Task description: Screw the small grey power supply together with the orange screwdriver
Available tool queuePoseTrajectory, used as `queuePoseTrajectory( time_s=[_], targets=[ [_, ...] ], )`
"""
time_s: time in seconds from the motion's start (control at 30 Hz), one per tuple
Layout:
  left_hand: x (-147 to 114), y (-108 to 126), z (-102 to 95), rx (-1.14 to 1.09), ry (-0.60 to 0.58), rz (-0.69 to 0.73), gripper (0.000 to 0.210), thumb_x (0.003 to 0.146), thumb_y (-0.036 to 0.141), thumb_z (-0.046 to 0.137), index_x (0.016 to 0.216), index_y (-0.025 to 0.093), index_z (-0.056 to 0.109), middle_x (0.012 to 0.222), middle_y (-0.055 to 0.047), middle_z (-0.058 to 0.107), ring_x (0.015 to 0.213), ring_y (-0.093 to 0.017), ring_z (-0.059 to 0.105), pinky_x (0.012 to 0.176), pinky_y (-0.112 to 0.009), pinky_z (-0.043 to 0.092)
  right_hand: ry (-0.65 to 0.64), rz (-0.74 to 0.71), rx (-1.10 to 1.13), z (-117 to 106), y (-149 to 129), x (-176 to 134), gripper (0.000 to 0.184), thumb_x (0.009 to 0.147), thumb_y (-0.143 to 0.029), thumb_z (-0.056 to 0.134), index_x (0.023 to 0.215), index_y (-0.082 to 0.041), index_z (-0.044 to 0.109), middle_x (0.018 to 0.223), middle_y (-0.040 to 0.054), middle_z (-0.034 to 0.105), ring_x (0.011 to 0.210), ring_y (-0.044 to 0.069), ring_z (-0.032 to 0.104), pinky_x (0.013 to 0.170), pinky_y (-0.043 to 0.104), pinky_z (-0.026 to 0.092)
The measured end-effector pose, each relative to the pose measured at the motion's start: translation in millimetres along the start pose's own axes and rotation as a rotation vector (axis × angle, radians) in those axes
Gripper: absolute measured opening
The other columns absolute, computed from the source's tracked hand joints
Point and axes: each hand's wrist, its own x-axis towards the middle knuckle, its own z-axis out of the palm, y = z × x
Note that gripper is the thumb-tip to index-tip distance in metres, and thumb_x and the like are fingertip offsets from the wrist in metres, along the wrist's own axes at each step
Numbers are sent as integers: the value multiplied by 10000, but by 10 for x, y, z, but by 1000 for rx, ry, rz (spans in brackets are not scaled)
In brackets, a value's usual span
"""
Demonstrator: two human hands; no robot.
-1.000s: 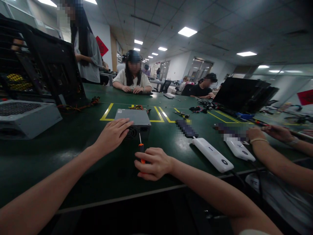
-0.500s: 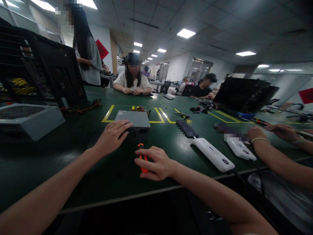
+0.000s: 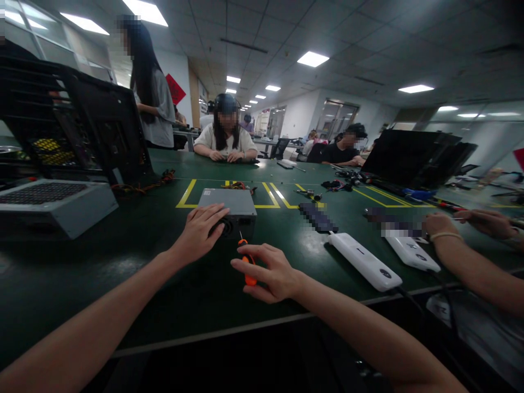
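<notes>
As our open left hand [image 3: 198, 232] touches the grey box [image 3: 239, 202] mid-frame, we should aim straight the screwdriver [image 3: 250, 278] our right hand [image 3: 275, 274] grips.

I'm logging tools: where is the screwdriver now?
In the head view, the screwdriver sits just below centre, in the right hand, pointing toward the grey box under the left hand.
</notes>
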Motion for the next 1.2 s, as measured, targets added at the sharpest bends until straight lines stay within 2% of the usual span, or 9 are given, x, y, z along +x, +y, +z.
queuePoseTrajectory(
  time_s=[0.13,0.27,0.37,0.47,0.6,0.73,0.93,1.1,1.2],
  targets=[
    [5,23,4,26,-11,-1,408,913,309,336,1295,214,442,1358,-61,467,1245,-201,407,1030,-409,267,46,28,21,11,1,-16,329,852,-412,488,1046,-146,502,1042,141,594,759,146,610,624,248,489],
    [3,28,20,39,-6,-14,409,914,307,334,1297,213,442,1362,-56,464,1248,-201,402,1027,-401,258,69,58,130,42,6,-44,412,841,-455,500,1082,-126,441,1039,152,602,883,169,626,683,245,509],
    [3,33,31,41,3,-16,410,912,310,333,1295,217,446,1354,-55,473,1247,-204,406,1025,-401,257,1,41,123,37,-4,-38,426,879,-435,409,1159,-115,431,1074,163,577,970,189,604,717,262,513],
    [4,48,32,47,9,-21,410,910,313,334,1292,219,450,1352,-57,477,1239,-207,415,1020,-403,261,-60,-1,11,18,-20,-14,406,895,-410,382,1201,-154,452,1093,155,567,922,191,614,691,277,505],
    [5,68,22,45,11,-31,415,905,307,340,1298,224,446,1357,-58,471,1240,-214,415,1022,-413,257,-20,19,24,21,-27,1,388,882,-452,434,1120,-148,473,1087,149,591,872,167,632,672,247,501],
    [7,73,22,38,19,-36,417,899,302,349,1297,230,451,1350,-58,478,1235,-219,421,1017,-421,262,-2,56,136,64,-6,-33,441,847,-473,492,1119,-135,413,1071,159,602,941,179,626,695,243,513],
    [10,75,34,40,21,-40,419,897,304,350,1295,224,455,1350,-62,479,1235,-223,419,1018,-427,263,-93,17,39,48,-17,-28,422,870,-416,431,1195,-148,444,1107,156,563,944,190,611,710,270,503],
    [12,83,36,39,26,-46,421,892,310,360,1291,223,462,1348,-64,481,1229,-226,428,1023,-432,263,27,15,18,21,-31,-2,337,856,-401,491,1076,-145,498,1056,137,612,811,149,630,622,230,479],
    [10,86,42,32,33,-54,425,886,306,362,1294,242,462,1340,-61,490,1224,-233,432,1020,-445,264,51,49,92,49,-10,-31,437,819,-468,544,1089,-139,443,1040,147,620,869,162,634,670,239,497]
  ],
)
